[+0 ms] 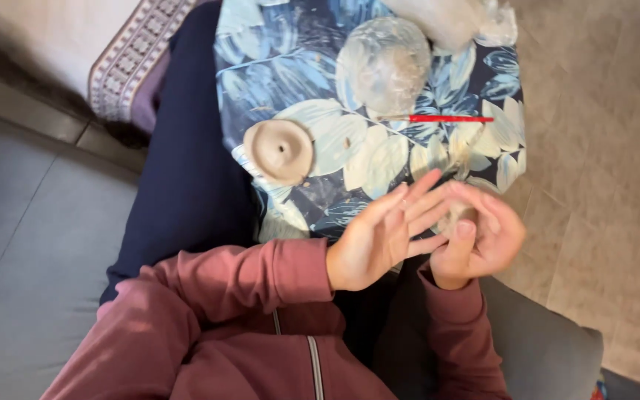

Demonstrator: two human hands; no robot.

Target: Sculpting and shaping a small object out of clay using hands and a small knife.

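Observation:
My left hand (383, 233) is flat, fingers spread, pressed against a small lump of grey clay (455, 217) that rests in my cupped right hand (483, 241). Both hands hover over the near edge of a blue cloth with a pale leaf print (290, 74) laid across my lap. On that cloth to the left lies a round clay disc (280, 151) with a small hole in its middle. Farther off rest a thin red stick tool (446, 118) and a ball wrapped in clear plastic film (384, 63).
A crumpled clear plastic bag (475, 22) lies at the cloth's far edge. My dark blue trouser leg (187, 163) stretches left of the cloth. Grey cushion (31, 244) on the left, beige tiled floor (601, 148) on the right, patterned rug edge (124, 67) at the top left.

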